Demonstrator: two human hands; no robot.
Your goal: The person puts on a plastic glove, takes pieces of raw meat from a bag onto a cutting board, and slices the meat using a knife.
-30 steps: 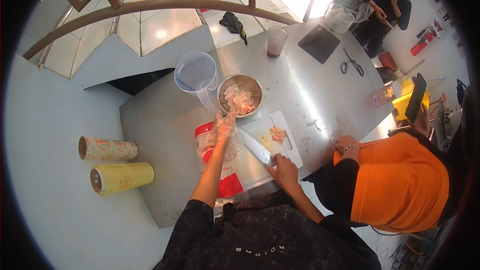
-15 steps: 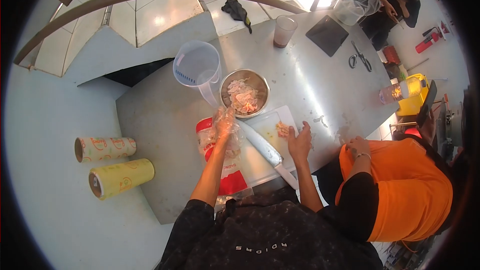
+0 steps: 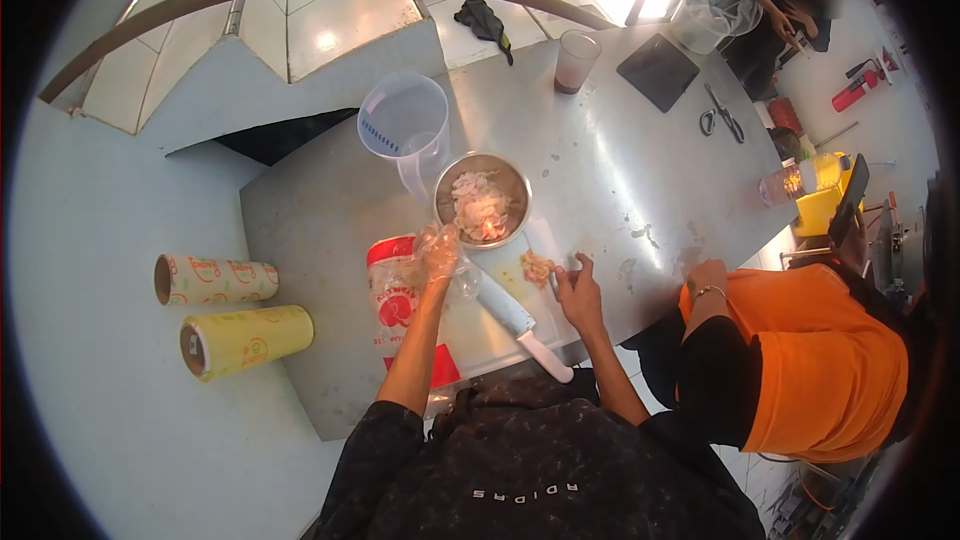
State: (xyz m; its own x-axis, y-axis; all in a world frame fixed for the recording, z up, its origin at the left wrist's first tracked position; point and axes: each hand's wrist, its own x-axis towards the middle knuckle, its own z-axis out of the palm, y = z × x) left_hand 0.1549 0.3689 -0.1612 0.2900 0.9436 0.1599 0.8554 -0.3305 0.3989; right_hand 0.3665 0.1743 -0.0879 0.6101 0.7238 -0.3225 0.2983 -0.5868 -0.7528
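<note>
My left hand [image 3: 437, 252], in a clear plastic glove, has its fingers at the near-left rim of a metal bowl [image 3: 528, 202] and seems to hold it. Pale raw meat [image 3: 479, 206] lies in the bowl. My right hand [image 3: 578, 297] is bare, its thumb and fingers apart, beside the right edge of a white cutting board [image 3: 487, 340]. Small diced meat pieces [image 3: 537, 267] lie on the board near my right thumb. A broad knife [image 3: 507, 306] rests slantwise across it, white handle towards me. Left of it lies a red-and-white plastic food package [image 3: 395, 290], partly under my left forearm.
A clear measuring jug [image 3: 403, 120] stands behind the bowl. Farther off are a cup [image 3: 577, 62], a dark flat slab [image 3: 658, 73] and scissors [image 3: 724, 115]. Two wrap rolls [image 3: 246, 342] are at left. A person in an orange garment [image 3: 825, 360] stands close at right.
The board, knife and diced meat have shifted left along with my right hand. The bowl and my left hand have come slightly nearer to me. The package lies farther left and shows more.
</note>
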